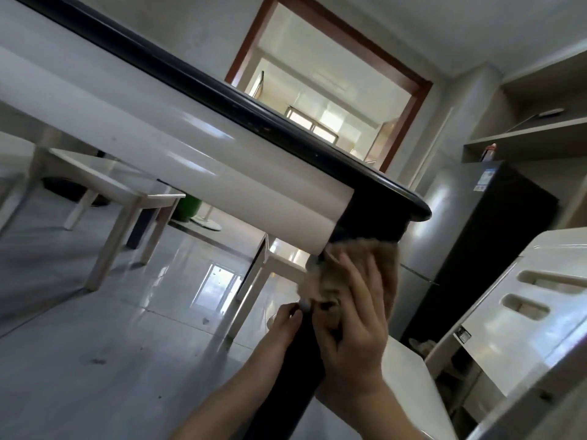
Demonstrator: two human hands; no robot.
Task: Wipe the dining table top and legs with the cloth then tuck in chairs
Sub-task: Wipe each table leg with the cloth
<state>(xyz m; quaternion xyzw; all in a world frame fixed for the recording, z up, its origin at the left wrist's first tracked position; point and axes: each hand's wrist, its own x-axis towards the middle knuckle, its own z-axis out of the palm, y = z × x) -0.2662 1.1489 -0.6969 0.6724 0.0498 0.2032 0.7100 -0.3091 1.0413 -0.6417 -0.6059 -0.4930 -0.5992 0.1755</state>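
Observation:
I look up from low down at the dining table's dark top edge [286,122] and its white apron [190,160]. A black table leg [295,369] runs down from the corner. A fuzzy tan cloth [374,258] is wrapped on the upper part of that leg, just under the corner. My right hand [352,328] grips the cloth around the leg from the right. My left hand [286,322] holds the leg from the left, its fingers curled behind it and partly hidden.
A white chair [521,315] with slotted back stands close on the right. Another white chair [127,188] sits under the table at left. A dark fridge [495,233] stands behind the leg, shelves above it. A doorway [333,100] opens beyond. Glossy tiled floor lies at lower left.

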